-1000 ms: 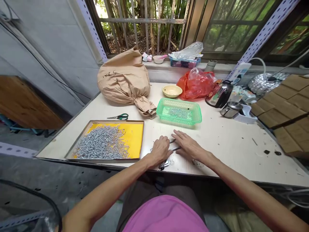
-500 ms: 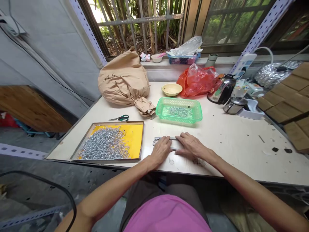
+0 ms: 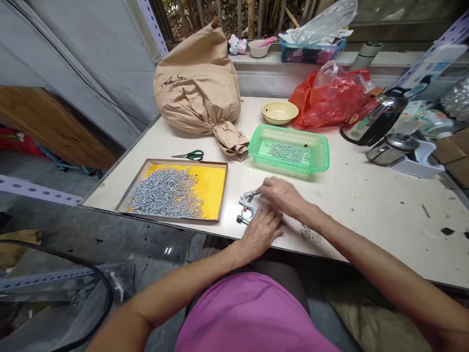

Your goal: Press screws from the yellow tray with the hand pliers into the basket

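A silvery metal fitting (image 3: 250,213) with a curved, hook-like end, small springs and a red spot lies on the table in front of me. My left hand (image 3: 261,228) lies over its near side with fingers bent around it, hiding much of it. Above that, my right hand (image 3: 281,194) has its fingers drawn together at the fitting's upper part; the fingertips are partly hidden. To the left is a shallow tray (image 3: 224,188) lined in yellow, holding a heap of small metal springs (image 3: 164,193). Beyond my hands, a green plastic basket (image 3: 325,154) contains more small springs (image 3: 289,152).
Green-handled scissors (image 3: 194,155) lie behind the tray. A tied brown sack (image 3: 198,83), a cream bowl (image 3: 279,113) and a red plastic bag (image 3: 330,98) stand at the back. A steel kettle (image 3: 377,117) and a metal pot (image 3: 392,149) are at right.
The view has tipped downward. Both hands lay on a long metal frame; now they are closer together, the right above the left, and a curved end with springs shows.
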Motion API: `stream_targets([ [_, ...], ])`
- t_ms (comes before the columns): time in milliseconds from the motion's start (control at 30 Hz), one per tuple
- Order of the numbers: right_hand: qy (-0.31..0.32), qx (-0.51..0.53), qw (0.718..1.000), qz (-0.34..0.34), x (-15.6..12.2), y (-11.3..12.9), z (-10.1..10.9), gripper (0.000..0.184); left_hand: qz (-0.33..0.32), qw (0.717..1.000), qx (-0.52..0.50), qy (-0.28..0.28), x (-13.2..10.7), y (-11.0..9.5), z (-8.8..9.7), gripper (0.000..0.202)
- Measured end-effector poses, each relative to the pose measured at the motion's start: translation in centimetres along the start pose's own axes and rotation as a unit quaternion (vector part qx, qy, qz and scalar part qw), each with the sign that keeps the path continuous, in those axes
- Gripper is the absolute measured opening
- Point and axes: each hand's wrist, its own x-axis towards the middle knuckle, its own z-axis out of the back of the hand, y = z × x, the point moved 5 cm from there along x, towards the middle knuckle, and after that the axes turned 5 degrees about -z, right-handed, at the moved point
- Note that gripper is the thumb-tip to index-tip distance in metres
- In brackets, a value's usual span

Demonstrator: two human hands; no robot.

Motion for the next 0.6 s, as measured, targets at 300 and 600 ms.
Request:
stream_targets([
  [300, 0.057, -0.026, 0.98, 0.188, 2.2, 8.9, -2.6, 0.016, 0.034, 0.998, -0.06, 0.01, -1.1, 0.6, -3.6, 0.042],
  [600, -0.281, 0.103, 0.954, 0.003, 2.7, -0.5, 7.5, 0.019, 0.07, 0.99, 0.078, -0.093, -2.5, 6.9, 6.8, 0.029],
])
